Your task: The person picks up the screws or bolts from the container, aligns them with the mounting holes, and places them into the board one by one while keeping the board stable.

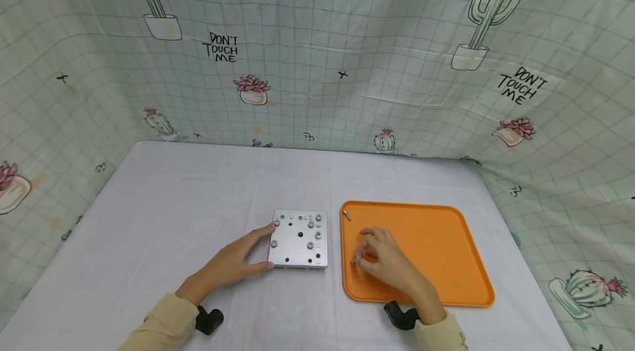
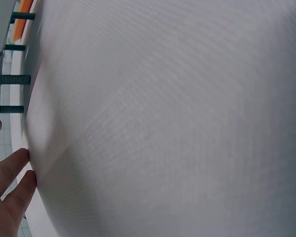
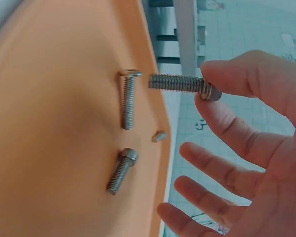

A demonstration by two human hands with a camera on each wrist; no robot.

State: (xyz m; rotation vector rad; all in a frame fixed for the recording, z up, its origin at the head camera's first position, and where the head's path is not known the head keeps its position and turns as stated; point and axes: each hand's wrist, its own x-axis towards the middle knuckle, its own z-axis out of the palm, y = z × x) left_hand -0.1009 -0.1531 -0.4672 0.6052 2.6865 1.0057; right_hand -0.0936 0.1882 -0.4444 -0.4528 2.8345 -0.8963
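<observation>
A silver metal plate with holes and several socket-head bolts stands on the white table. Threaded bolt ends stick out below it in the left wrist view. My left hand touches the plate's left side with thumb and index finger, fairly straight and spread. Two other fingertips of that hand rest at the table cloth. Over the tray, my right hand pinches a bolt by its head between thumb and index finger. The threaded shank points away from the fingertips; the other fingers are loosely spread.
The orange tray lies right of the plate. In it are a long bolt, a shorter socket-head bolt and a further bolt near the rim. A patterned cloth hangs behind the table.
</observation>
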